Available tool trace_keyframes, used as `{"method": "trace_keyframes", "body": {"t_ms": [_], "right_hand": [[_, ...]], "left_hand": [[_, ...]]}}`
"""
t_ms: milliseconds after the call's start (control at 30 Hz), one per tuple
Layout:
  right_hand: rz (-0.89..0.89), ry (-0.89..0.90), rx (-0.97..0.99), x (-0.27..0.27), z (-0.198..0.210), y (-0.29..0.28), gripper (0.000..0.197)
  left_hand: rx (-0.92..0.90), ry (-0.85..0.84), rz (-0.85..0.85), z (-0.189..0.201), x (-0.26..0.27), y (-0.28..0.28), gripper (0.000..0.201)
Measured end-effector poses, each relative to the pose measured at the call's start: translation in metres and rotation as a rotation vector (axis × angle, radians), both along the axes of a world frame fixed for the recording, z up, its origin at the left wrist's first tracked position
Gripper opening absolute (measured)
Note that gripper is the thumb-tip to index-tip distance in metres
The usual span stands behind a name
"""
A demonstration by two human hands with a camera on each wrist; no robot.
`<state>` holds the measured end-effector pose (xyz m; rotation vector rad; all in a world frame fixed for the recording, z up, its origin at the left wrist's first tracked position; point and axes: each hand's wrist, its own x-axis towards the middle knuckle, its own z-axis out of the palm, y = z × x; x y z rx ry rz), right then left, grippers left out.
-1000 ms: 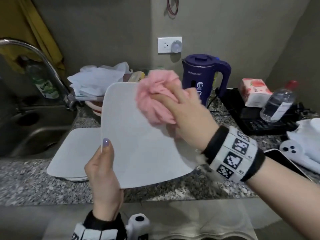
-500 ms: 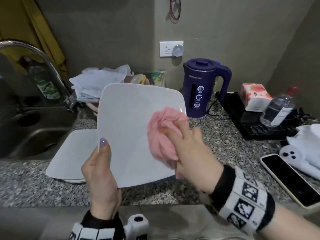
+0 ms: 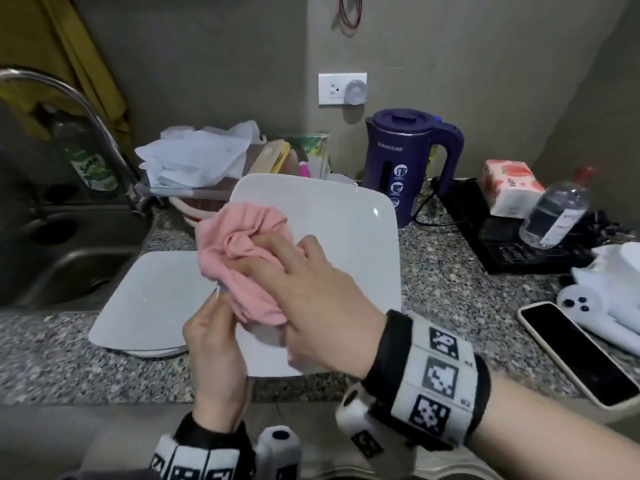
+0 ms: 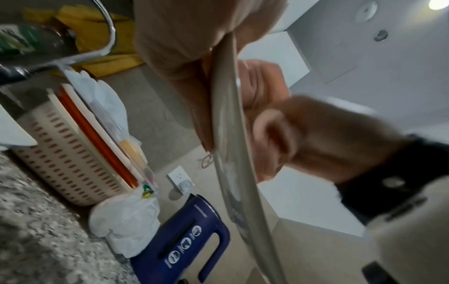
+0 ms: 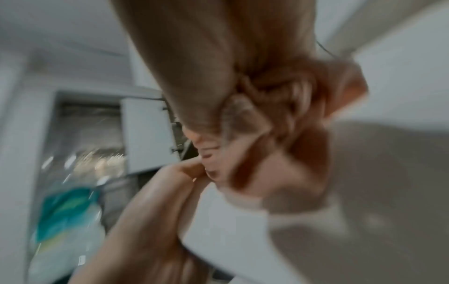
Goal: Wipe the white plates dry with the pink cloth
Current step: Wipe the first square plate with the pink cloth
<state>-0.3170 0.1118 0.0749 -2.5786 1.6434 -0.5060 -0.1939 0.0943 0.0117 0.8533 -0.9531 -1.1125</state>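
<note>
From the head view, we are gripping a tilted plate [image 3: 329,237] in our left hand [image 3: 214,355] while our right hand [image 3: 318,299] is pressing the bunched cloth [image 3: 242,258] on its face. More plates [image 3: 149,306] are lying beyond our left hand, seemingly unwiped. At the left wrist, we are pinching the rim. The right wrist view is blurring.

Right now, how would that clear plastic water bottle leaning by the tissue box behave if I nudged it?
The clear plastic bottle probably tips or rolls easily: it leans, round-bodied, near the tissue box. It looks only partly full, so likely light.

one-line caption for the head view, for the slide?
Left hand holds a white plate upright while the right hand wipes it with a pink cloth.
</note>
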Motion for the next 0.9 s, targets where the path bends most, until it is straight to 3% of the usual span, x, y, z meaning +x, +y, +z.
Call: {"method": "trace_keyframes", "body": {"t_ms": [133,167,267,300,400,467,500,567,633,733,900], "right_hand": [[-0.313,-0.027,-0.108,-0.028,0.012,-0.028,0.064],[-0.304,-0.004,-0.126,-0.032,0.012,-0.027,0.066],[-0.003,0.108,-0.132,-0.010,-0.003,-0.012,0.084],[0.007,0.121,-0.117,-0.001,-0.006,-0.007,0.085],[-0.268,0.110,-0.111,-0.016,0.010,-0.023,0.073],[-0.524,0.192,-0.061,-0.044,0.014,-0.021,0.080],[-0.570,0.211,-0.019,-0.053,0.011,-0.014,0.081],[-0.463,0.122,0.113,-0.050,-0.001,0.009,0.080],[-0.218,0.005,0.310,-0.020,-0.014,0.039,0.080],[-0.029,-0.039,0.326,0.002,-0.031,0.058,0.068],[-0.489,0.106,0.047,-0.069,-0.023,0.033,0.089]], "left_hand": [[-0.008,0.012,-0.037,0.002,0.003,0.003,0.027],[-0.011,0.004,-0.033,0.003,0.002,0.003,0.029],[-0.040,-0.039,0.008,0.003,0.004,-0.003,0.043],[-0.039,-0.041,0.020,0.003,0.005,-0.003,0.043],[0.000,0.004,0.014,0.005,0.009,0.000,0.037],[0.036,0.046,0.009,0.008,0.010,0.004,0.028],[0.047,0.061,0.018,0.011,0.010,0.004,0.027],[0.065,0.069,0.059,0.012,0.008,0.002,0.025],[0.074,0.075,0.088,0.010,0.007,-0.001,0.023],[0.070,0.119,0.089,0.008,0.009,-0.005,0.030],[0.015,0.121,0.058,0.015,0.015,0.002,0.028]]}}
